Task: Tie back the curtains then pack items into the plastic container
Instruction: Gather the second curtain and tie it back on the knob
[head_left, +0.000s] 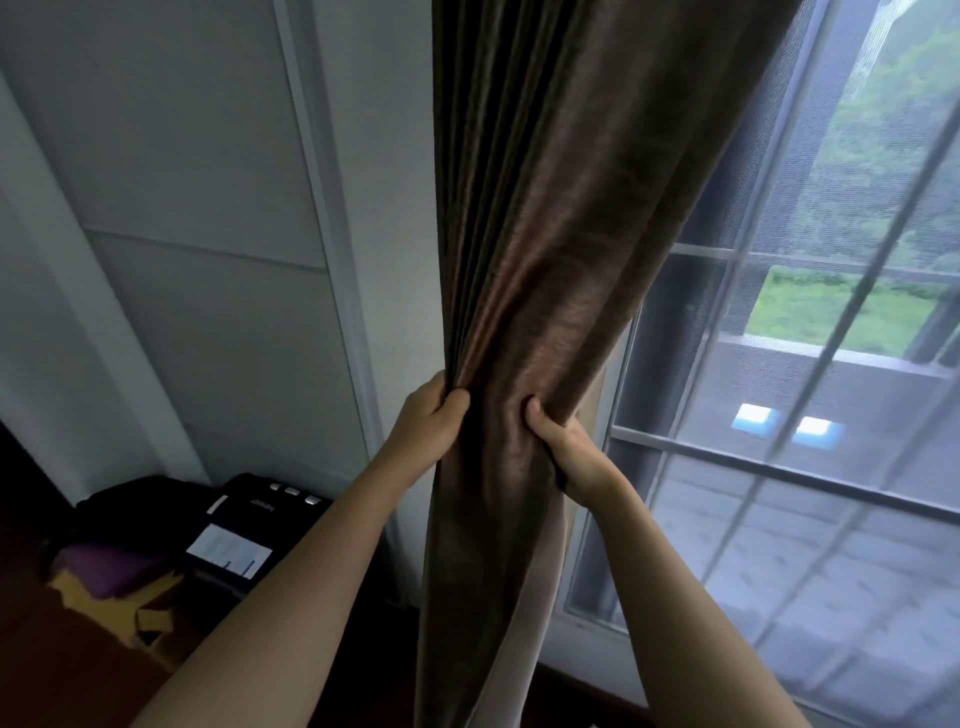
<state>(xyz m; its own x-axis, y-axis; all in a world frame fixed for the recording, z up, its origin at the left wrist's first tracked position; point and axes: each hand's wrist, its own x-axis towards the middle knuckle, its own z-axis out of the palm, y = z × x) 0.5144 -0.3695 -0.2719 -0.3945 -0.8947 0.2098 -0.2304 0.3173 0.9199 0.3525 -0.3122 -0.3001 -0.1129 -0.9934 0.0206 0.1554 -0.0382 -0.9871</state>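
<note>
A dark brown curtain (545, 234) hangs down the middle of the head view, gathered into a narrow bundle at hand height. My left hand (428, 415) grips the bundle's left edge, thumb in front and fingers wrapped behind the folds. My right hand (563, 447) grips its right edge, thumb pressed into the cloth. A paler lining (524, 623) shows below the hands. No tie-back band and no plastic container are in view.
A white-framed window (779, 452) with a sheer screen fills the right side. A white panelled wall (208, 208) is at the left. On the floor at lower left stand a black case (260, 519) with a label and a cardboard box (119, 597) holding purple cloth.
</note>
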